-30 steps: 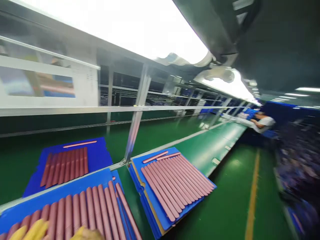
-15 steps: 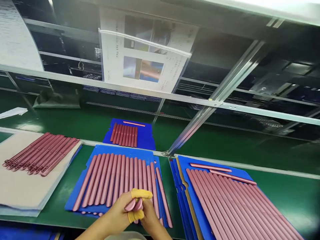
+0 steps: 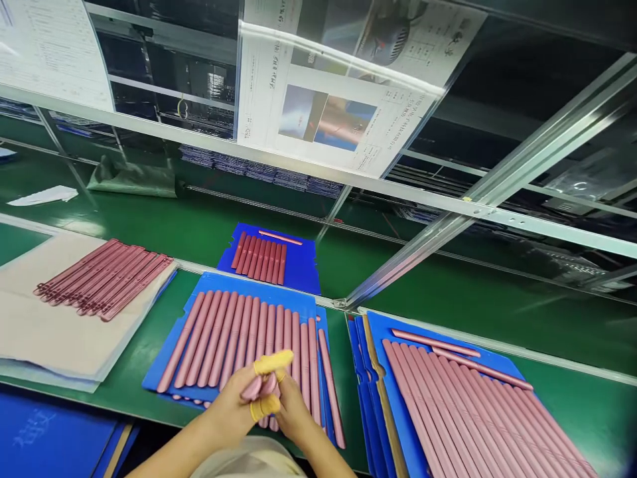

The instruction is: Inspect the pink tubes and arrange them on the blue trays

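Hands (image 3: 261,398) pressed together, fingers curled, hold unclear | finger cots (image 3: 266,362): 2 yellow, 2 pink | 3 blue trays (image 3: 249,284), pink rods (image 3: 239,332)

The head-worn camera looks from above the near edge of the green assembly-line bench (image 3: 343,378), facing forward across it and tilted down, with the horizon sloping down to the right. The person's left hand (image 3: 229,408) and right hand (image 3: 293,415) sit closest to the lens, at the bottom of the frame. A blue foam tray (image 3: 253,284) lies farther out on the bench, and a posted work-instruction sheet (image 3: 338,86) hangs beyond it, above an aluminium rail (image 3: 318,171).
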`<action>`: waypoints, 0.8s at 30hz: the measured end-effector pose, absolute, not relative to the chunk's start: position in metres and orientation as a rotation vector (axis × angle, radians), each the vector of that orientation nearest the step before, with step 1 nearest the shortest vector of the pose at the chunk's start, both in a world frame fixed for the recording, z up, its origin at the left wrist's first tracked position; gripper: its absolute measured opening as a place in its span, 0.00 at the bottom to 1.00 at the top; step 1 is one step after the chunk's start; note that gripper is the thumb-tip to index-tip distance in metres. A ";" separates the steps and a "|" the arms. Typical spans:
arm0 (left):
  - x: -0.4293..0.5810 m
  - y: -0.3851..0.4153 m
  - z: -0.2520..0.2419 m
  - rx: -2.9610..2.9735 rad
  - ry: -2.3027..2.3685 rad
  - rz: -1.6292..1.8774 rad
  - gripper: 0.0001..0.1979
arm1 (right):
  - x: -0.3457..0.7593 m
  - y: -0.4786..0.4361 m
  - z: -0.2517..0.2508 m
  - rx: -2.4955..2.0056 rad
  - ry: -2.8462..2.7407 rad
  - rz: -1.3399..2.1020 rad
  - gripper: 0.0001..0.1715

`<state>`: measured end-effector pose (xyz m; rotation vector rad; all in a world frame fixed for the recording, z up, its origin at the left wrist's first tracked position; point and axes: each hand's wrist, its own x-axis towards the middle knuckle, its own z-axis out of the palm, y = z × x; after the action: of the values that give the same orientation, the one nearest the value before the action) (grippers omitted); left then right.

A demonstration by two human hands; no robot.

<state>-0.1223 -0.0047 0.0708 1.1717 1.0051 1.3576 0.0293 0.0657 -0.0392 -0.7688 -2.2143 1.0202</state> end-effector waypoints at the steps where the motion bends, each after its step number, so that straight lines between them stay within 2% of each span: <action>1: -0.124 0.000 0.067 1.084 1.057 1.446 0.24 | 0.032 0.071 -0.039 -0.794 -2.193 1.011 0.31; 3: -0.133 0.011 0.058 0.838 1.144 1.658 0.25 | 0.039 0.091 -0.036 -0.903 -2.155 0.942 0.30; 6: -0.152 0.021 0.044 0.381 1.167 1.899 0.26 | 0.053 0.146 -0.025 -1.153 -2.261 0.651 0.25; 10: -0.169 0.014 0.029 0.026 1.163 1.943 0.26 | 0.062 0.244 -0.022 -1.331 -2.417 0.385 0.24; 16: -0.169 -0.003 -0.001 -0.087 1.256 1.936 0.26 | 0.045 0.342 -0.064 -1.424 -2.544 0.342 0.22; 20: -0.181 -0.009 -0.033 -0.244 1.308 1.915 0.27 | 0.033 0.362 -0.090 -1.440 -2.597 0.410 0.22; 24: -0.193 -0.013 -0.051 -0.334 1.314 1.937 0.25 | 0.023 0.351 -0.091 -1.408 -2.573 0.447 0.24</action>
<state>-0.1927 -0.0126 -0.0515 -0.3342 1.3140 1.9369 0.0232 0.3512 -0.0909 -1.4085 -2.5735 0.4475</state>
